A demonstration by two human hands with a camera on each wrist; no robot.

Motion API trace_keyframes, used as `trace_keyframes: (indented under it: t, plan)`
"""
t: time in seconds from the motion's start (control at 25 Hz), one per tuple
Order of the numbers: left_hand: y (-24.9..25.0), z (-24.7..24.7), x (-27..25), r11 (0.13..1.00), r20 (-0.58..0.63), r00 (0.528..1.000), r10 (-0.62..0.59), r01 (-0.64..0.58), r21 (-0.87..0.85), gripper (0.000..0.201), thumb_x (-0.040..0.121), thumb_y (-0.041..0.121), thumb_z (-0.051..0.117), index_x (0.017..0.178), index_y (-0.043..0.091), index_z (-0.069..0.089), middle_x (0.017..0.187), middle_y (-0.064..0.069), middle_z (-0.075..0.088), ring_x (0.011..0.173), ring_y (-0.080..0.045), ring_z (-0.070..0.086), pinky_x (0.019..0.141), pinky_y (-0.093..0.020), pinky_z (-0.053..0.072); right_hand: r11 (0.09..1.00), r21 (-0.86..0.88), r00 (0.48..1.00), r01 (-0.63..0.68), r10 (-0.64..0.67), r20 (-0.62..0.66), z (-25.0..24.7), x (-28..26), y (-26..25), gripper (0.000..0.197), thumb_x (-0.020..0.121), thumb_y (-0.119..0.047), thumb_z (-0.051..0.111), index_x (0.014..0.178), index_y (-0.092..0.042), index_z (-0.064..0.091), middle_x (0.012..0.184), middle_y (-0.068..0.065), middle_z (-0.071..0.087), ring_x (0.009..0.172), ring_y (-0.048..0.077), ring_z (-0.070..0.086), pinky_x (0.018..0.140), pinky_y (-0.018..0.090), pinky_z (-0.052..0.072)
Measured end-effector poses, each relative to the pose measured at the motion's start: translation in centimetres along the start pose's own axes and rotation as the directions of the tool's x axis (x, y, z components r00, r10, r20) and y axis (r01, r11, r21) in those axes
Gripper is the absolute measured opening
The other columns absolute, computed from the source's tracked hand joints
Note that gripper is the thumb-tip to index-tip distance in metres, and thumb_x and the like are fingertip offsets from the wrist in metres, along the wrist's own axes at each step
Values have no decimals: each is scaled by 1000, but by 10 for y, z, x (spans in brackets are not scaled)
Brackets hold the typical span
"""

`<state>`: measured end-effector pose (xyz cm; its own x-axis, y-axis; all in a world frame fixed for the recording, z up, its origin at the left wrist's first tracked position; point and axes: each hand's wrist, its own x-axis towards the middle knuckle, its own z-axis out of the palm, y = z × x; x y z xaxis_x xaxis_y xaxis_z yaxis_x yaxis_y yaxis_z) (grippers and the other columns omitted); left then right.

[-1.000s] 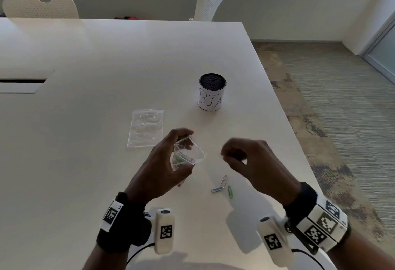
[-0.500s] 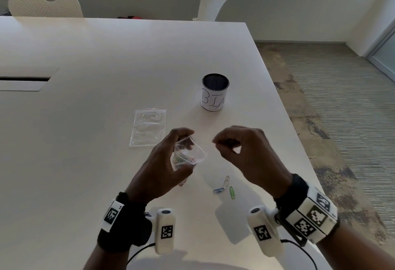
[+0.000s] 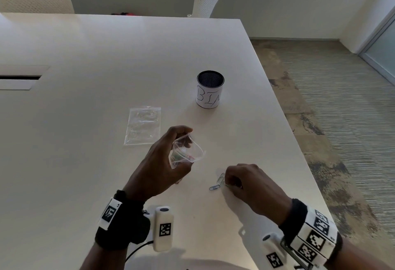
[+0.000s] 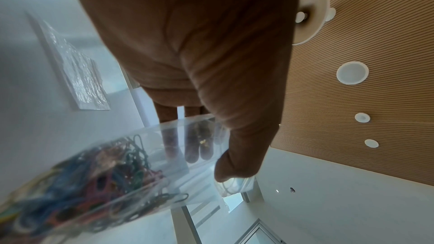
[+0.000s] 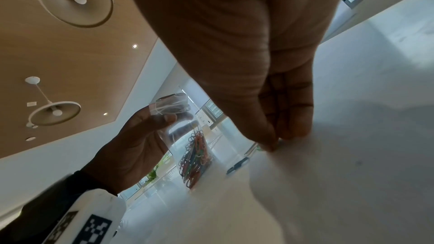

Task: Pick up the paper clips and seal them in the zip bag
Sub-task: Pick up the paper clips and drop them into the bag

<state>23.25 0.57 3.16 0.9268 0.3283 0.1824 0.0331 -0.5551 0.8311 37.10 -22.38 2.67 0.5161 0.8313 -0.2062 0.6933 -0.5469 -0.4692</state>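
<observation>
My left hand point(image 3: 180, 148) holds a clear zip bag point(image 3: 189, 151) upright above the white table point(image 3: 85, 184), thumb and fingers keeping its mouth open. Several coloured paper clips point(image 4: 94, 173) fill its lower part. To the right, my right hand point(image 3: 229, 184) is down on the tabletop, thumb and fingertips pinching a green paper clip point(image 3: 227, 185) that is mostly hidden under them. A silver clip point(image 3: 220, 179) and a blue clip point(image 3: 214, 188) lie just left of those fingers. In the right wrist view the right hand's fingertips point(image 5: 293, 134) touch the surface beside a sliver of green.
A second clear bag point(image 3: 143, 125) lies flat beyond the left hand. A black mesh cup labelled BIN point(image 3: 210, 92) stands farther back. The table's right edge point(image 3: 299, 152) runs close to my right hand. Two white chairs stand at the far side.
My right hand has dropped from beside the bag's mouth down to the loose clips on the table. The left hand and bag have stayed put.
</observation>
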Motion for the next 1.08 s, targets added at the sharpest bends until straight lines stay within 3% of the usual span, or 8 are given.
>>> trace_keyframes:
  t: [0.12, 0.28, 0.48, 0.6, 0.68, 0.76, 0.92, 1.08]
  plan:
    - [0, -1, 0, 1000, 2, 1000, -3, 3, -4, 71, 82, 7, 78, 143, 28, 48, 119, 9, 69, 123, -5, 67, 96, -8, 48, 997, -51, 998, -56, 55, -29, -2, 5, -8, 11, 92, -11, 63, 100, -19, 66, 86, -2, 61, 77, 19, 56, 66, 25, 39]
    - [1, -3, -2, 1000, -1, 1000, 0, 0, -2, 70, 81, 11, 76, 143, 27, 48, 120, 10, 69, 122, -4, 67, 98, -7, 46, 993, -68, 995, -99, 98, -14, -2, 14, -11, 16, 88, -12, 62, 103, -18, 63, 96, 3, 69, 87, 25, 62, 75, 35, 51]
    - [2, -5, -2, 1000, -4, 1000, -9, 9, -2, 70, 81, 12, 76, 143, 30, 48, 119, 12, 69, 123, 0, 66, 100, -9, 47, 989, -47, 988, -137, 140, 61, -6, 15, -16, 8, 88, -17, 64, 95, -20, 66, 93, -1, 65, 85, 22, 59, 71, 30, 46]
    - [2, -4, -2, 1000, -8, 1000, -21, 21, -1, 71, 82, 4, 78, 142, 28, 49, 119, 10, 69, 122, 0, 66, 98, -6, 46, 997, 75, 992, -2, 11, -124, -18, 12, -22, 8, 91, -13, 65, 88, -20, 64, 87, -4, 63, 78, 19, 61, 74, 35, 54]
    - [3, -3, -2, 1000, -12, 1000, -26, 26, -1, 71, 81, 3, 78, 141, 28, 50, 120, 9, 70, 122, 1, 65, 97, -5, 46, 962, 208, 932, 177, -95, -351, -29, 14, -36, 12, 91, -7, 70, 89, -19, 69, 81, -4, 68, 74, 15, 65, 72, 35, 57]
    - [4, -1, -1, 1000, -6, 1000, -22, 22, 5, 71, 81, 4, 78, 141, 28, 49, 121, 8, 69, 121, -1, 67, 96, -8, 49, 917, 247, 859, 313, -162, -486, -38, 19, -55, 14, 90, -4, 76, 95, -18, 77, 84, -5, 73, 73, 11, 68, 71, 24, 57]
    - [4, -3, -1, 1000, 5, 1000, -19, 19, 22, 71, 80, 10, 78, 140, 31, 47, 123, 9, 69, 114, -10, 70, 92, -21, 56, 868, 252, 816, 428, -252, -520, -40, 31, -77, 20, 92, -6, 76, 108, -15, 82, 95, -3, 80, 81, 5, 74, 79, 17, 58]
    - [2, -5, -2, 1000, -14, 999, -30, 30, 5, 73, 80, 8, 77, 143, 29, 48, 122, 10, 70, 121, -1, 67, 96, -5, 45, 900, 237, 839, 367, -210, -502, -41, 38, -47, 16, 90, -3, 76, 97, -16, 81, 88, -5, 76, 76, 6, 71, 75, 21, 58]
